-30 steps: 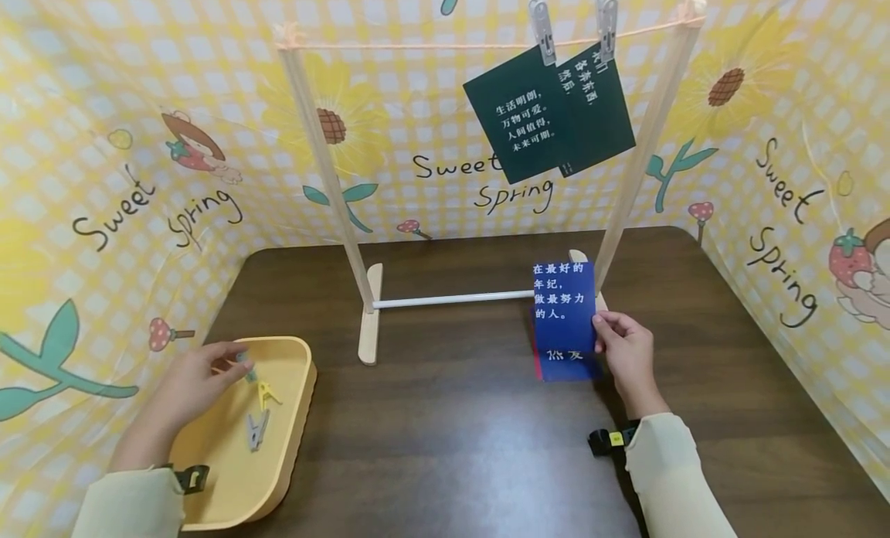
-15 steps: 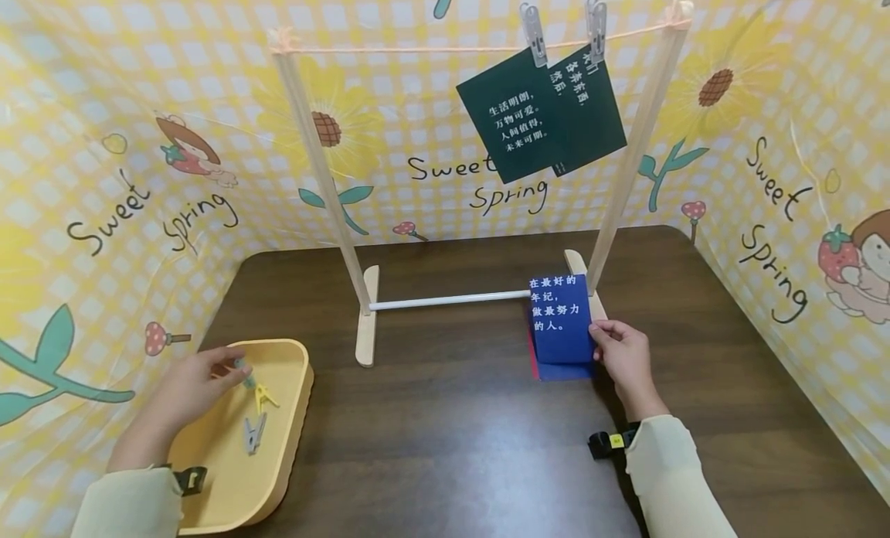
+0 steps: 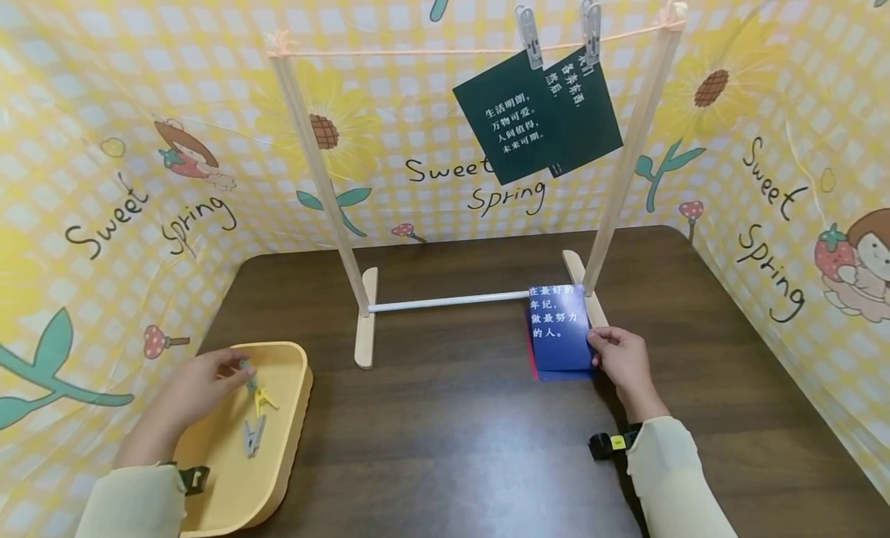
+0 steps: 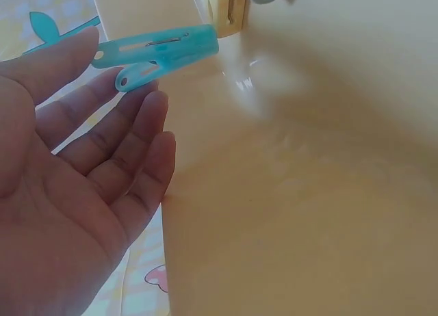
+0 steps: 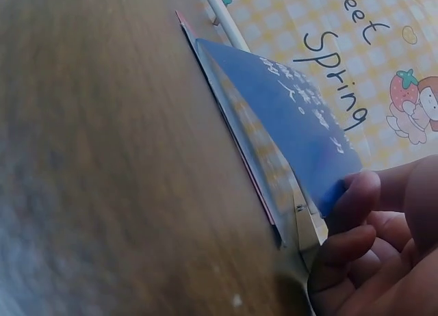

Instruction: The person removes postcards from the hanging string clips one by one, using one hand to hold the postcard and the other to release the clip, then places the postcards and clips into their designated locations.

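My left hand (image 3: 205, 387) is over the yellow tray (image 3: 300, 414). Between thumb and fingertips it pinches a teal clothespin (image 4: 164, 49) by its handle end. Inside the tray, a yellow clothespin (image 3: 263, 400) and a grey clothespin (image 3: 253, 436) lie close by. With my right hand (image 3: 624, 362) I pinch the right edge of a blue card (image 3: 556, 351) printed with white characters. In the right wrist view this card is tilted up from a small stack of cards (image 5: 236, 148) on the table. A red edge peeks out at the stack's left side.
A wooden frame (image 3: 313, 159) on flat feet stands at the back, with a white rod (image 3: 448, 300) low across it. From its orange string (image 3: 389, 52), two clear clothespins (image 3: 528, 37) hold overlapping dark green cards (image 3: 507, 124). A yellow checked cloth (image 3: 431, 213) surrounds the brown table (image 3: 431, 445).
The blue card has come down over the stack, covering gold characters that showed on the card beneath. My left hand has hardly moved, and the head view has shifted slightly.
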Tool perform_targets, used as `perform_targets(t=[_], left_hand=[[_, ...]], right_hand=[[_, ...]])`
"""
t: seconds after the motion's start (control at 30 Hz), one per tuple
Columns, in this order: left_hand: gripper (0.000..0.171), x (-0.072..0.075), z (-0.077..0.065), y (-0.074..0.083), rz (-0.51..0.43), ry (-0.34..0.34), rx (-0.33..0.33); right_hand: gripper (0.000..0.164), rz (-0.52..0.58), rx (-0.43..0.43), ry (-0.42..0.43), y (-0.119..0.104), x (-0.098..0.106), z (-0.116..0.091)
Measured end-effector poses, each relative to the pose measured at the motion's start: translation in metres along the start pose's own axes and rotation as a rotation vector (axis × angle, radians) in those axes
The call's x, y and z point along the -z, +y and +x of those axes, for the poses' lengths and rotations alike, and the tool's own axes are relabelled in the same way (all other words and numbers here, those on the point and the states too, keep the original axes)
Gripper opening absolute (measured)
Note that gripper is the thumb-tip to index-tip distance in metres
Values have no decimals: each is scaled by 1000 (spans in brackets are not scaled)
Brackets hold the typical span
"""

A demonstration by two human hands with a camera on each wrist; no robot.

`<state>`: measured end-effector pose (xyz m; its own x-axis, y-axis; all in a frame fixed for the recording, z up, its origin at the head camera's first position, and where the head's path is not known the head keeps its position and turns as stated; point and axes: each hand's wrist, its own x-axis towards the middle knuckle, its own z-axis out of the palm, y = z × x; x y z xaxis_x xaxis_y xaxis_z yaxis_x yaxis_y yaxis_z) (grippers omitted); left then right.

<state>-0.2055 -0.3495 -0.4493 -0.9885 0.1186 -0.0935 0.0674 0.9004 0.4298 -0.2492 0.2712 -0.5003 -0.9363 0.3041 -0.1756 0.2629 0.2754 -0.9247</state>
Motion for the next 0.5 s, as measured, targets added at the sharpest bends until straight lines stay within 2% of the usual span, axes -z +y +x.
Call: perform_targets(t=[0.2, 0.5], left_hand=[[54, -3, 4, 1, 6, -20, 2], [45, -8, 16, 2, 55, -24, -56]], right_hand=[[21, -27, -2, 8, 3, -1, 0], [22, -101, 16, 11, 3, 0, 1]])
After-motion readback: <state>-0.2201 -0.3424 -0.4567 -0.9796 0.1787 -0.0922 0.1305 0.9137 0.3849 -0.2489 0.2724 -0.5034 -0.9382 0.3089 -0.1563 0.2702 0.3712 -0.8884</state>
